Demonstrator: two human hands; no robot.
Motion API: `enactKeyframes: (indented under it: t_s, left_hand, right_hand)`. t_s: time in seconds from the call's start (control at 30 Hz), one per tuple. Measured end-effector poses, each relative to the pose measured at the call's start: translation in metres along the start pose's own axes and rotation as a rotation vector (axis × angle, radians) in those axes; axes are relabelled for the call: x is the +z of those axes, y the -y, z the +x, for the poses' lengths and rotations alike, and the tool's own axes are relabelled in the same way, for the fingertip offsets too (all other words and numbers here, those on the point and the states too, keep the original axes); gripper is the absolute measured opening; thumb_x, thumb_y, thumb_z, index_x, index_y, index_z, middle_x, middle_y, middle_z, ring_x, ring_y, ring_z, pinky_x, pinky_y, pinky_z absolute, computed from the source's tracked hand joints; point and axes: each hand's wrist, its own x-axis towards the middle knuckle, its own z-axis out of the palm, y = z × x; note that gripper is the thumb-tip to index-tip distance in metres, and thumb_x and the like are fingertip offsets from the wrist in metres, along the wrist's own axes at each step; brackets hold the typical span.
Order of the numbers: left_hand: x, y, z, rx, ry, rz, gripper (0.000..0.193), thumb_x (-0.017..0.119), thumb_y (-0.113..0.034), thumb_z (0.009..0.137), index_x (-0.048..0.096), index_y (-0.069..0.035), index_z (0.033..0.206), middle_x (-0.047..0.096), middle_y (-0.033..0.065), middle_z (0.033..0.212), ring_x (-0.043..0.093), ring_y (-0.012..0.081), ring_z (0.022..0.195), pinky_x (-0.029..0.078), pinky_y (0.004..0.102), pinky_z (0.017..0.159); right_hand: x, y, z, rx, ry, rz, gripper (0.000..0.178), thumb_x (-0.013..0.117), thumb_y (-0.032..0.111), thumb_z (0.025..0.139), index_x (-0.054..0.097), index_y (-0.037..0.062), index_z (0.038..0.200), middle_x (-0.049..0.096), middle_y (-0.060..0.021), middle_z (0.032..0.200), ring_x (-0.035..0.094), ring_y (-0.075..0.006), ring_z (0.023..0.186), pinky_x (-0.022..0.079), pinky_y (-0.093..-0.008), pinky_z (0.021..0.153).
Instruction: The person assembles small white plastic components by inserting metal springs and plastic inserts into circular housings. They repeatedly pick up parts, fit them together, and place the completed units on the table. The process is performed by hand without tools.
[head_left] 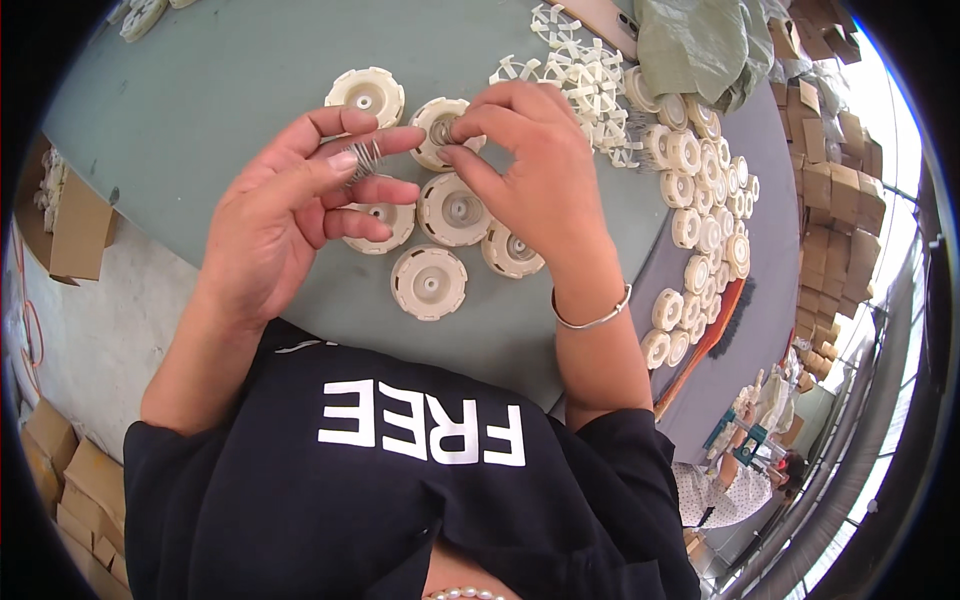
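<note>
My left hand (pixel 270 205) has a metal coil spring (pixel 366 160) between thumb and fingers, its other fingers stretched out to the right. There may be more than one spring in that grip; I cannot tell. Thumb and fingertips of my right hand (pixel 535 160) pinch another coil spring (pixel 445 131), partly hidden, over a cream round plastic part (pixel 425 116). Several like parts lie around it: one behind my left fingers (pixel 365 90), one in the middle (pixel 457 210), one nearest me (pixel 430 283). Each has a notched rim and a recessed centre.
Beyond my right hand lie a heap of white star-shaped plastic pieces (pixel 595 85) and many stacked cream round parts (pixel 705 180). A green-grey cloth (pixel 705 45) and a phone (pixel 603 22) are at the far edge. Cardboard boxes (pixel 835 210) rise at right; another person (pixel 725 495) is lower right.
</note>
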Motion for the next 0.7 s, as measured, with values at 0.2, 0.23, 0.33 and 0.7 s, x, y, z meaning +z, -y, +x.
enactKeyframes:
  t_s: [0.2,0.23,0.33,0.7]
  left_hand:
    - [0.001,0.004,0.004,0.038,0.028,0.051,0.043,0.051,-0.014,0.108,0.047,0.001,0.149,0.058,0.0309,0.151,0.075,0.0193,0.102,0.062,0.0269,0.079]
    - [0.001,0.003,0.004,0.044,0.025,0.059,0.043,0.051,-0.013,0.108,0.048,0.001,0.148,0.058,0.0309,0.151,0.075,0.0183,0.1,0.061,0.0263,0.078]
    - [0.001,0.002,0.004,0.063,0.004,0.088,0.048,0.053,-0.013,0.106,0.045,0.001,0.152,0.058,0.0301,0.152,0.073,0.017,0.094,0.059,0.0245,0.073]
    - [0.026,0.01,0.012,0.515,0.115,0.479,0.049,0.061,-0.018,0.107,0.05,0.002,0.15,0.054,0.0199,0.154,0.07,0.0135,0.082,0.059,0.025,0.07]
  right_hand:
    - [-0.004,-0.007,-0.001,-0.007,0.037,-0.023,0.01,0.084,0.014,0.081,0.079,0.0122,0.089,0.07,-0.0039,0.1,0.065,-0.0272,0.101,0.054,-0.0415,0.09]
    - [-0.004,-0.006,-0.001,-0.007,0.044,-0.044,0.011,0.084,0.013,0.081,0.079,0.0123,0.091,0.07,-0.0043,0.1,0.065,-0.0277,0.101,0.054,-0.042,0.09]
    - [-0.009,-0.003,-0.003,-0.008,0.024,-0.061,0.016,0.083,0.013,0.082,0.08,0.0124,0.097,0.071,-0.005,0.1,0.066,-0.0281,0.099,0.055,-0.042,0.088]
    - [-0.017,0.025,-0.013,0.372,0.021,1.161,0.027,0.081,0.007,0.097,0.071,0.0022,0.122,0.077,-0.0053,0.101,0.072,-0.0087,0.092,0.06,-0.0275,0.078]
